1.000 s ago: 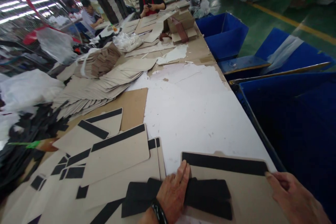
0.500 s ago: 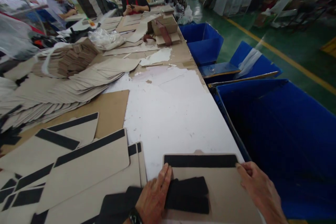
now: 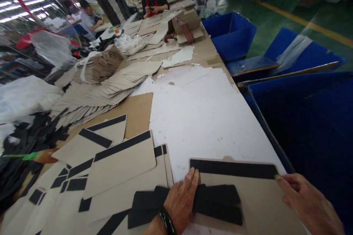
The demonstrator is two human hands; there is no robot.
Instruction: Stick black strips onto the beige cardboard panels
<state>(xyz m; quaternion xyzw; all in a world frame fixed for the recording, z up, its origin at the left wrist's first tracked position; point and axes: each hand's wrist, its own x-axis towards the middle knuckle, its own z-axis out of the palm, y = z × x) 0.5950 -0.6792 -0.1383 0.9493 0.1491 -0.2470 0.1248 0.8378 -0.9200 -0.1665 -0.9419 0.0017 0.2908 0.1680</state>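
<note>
In front of me lies a beige board panel (image 3: 271, 205) with rounded corners and a small tab on its far edge. A black strip (image 3: 234, 168) runs along that edge. At the strip's left end rest the fingertips of my left hand (image 3: 183, 198), its fingers stretched out flat. Loose black strips (image 3: 217, 200) lie under and beside this hand, partly covered by it. My right hand (image 3: 309, 198) is closed in a pinch at the strip's right end, by the panel's corner. To the left, several beige panels with black strips (image 3: 121, 165) overlap one another.
Blue bins (image 3: 300, 110) stand along the table's right edge. Fanned beige panels (image 3: 102, 97) and a tied bundle (image 3: 99, 66) lie farther left. Black strips are heaped with a green-handled brush (image 3: 33, 156) at far left. A person (image 3: 153, 0) works at the far end.
My view has turned left, so the scene sits farther right and more of the left side shows. Both hands stay at the two ends of the black strip.
</note>
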